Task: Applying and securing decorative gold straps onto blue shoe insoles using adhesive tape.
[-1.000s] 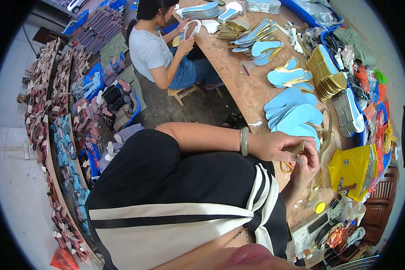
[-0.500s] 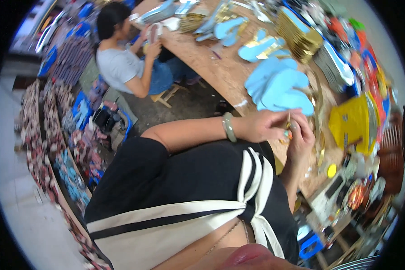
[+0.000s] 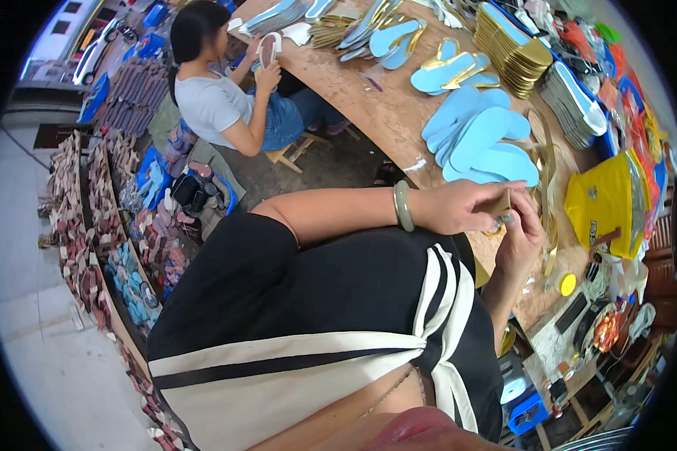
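Note:
Close above the wooden worktable, my left hand, with a pale green bangle on its wrist, is closed in a pinch on a small tan strip. Facing it, my right hand has its fingers bent around the other side of the same strip. Most of the strip is hidden by the fingers. Just beyond my hands lies a fanned pile of light blue sole pieces. Farther along are blue sandals with gold straps.
Gold strap lengths hang down right of the soles, beside a yellow bag. Stacked gold-edged soles stand at the back. A co-worker sits at the table's left side holding a shoe sole. Racks of shoe parts line the left.
The whole view has shifted slightly. The strip between my fingers has turned and shows a broader tan face, while both hands stay together.

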`<state>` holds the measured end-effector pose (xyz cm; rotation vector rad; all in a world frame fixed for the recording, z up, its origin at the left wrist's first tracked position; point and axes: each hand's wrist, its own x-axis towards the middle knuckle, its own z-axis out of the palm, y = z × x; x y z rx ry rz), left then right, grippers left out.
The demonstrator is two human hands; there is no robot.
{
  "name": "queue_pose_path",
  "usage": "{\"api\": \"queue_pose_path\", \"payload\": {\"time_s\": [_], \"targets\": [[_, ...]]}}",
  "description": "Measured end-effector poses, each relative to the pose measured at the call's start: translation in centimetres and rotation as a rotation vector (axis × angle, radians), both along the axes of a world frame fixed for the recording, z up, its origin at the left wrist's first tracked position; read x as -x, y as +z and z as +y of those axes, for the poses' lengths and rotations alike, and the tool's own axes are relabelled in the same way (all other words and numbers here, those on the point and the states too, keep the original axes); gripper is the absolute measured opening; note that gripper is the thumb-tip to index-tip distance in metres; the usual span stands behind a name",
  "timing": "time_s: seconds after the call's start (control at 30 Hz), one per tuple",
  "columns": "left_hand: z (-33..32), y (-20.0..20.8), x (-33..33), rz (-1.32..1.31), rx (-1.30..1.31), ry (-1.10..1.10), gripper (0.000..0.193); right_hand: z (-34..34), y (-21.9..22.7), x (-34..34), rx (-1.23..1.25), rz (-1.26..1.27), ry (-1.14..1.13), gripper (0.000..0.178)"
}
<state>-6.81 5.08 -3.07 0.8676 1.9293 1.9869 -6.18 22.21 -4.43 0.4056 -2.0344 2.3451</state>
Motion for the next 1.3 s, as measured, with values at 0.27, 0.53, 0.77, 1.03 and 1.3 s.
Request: {"api": "queue_pose_path", "payload": {"time_s": [0.27,0.53,0.77,1.03,1.3], "targets": [[-0.3,-0.4,0.4,-0.092,0.129,0.02,0.063,-1.0,1.4,0.3,-0.375,0.199,-0.146,0.021],[0.3,0.4,0.8,0.268,0.498,0.266,0.078,-0.9,1.8,0.2,-0.455,0.247,-0.238,0.021],[1.1,0.1,0.8,0.232,0.472,0.198,0.083,-0.7,1.3,0.2,-0.602,0.246,-0.364,0.017],[0.8,0.7,0.7,0.301,0.275,0.056,0.073,0.1,1.1,0.5,-0.074,-0.043,-0.232,0.011],[0.7,-0.3,0.8,0.233,0.198,0.183,0.055,-1.4,2.7,0.2,-0.649,0.485,-0.349,0.033]]}}
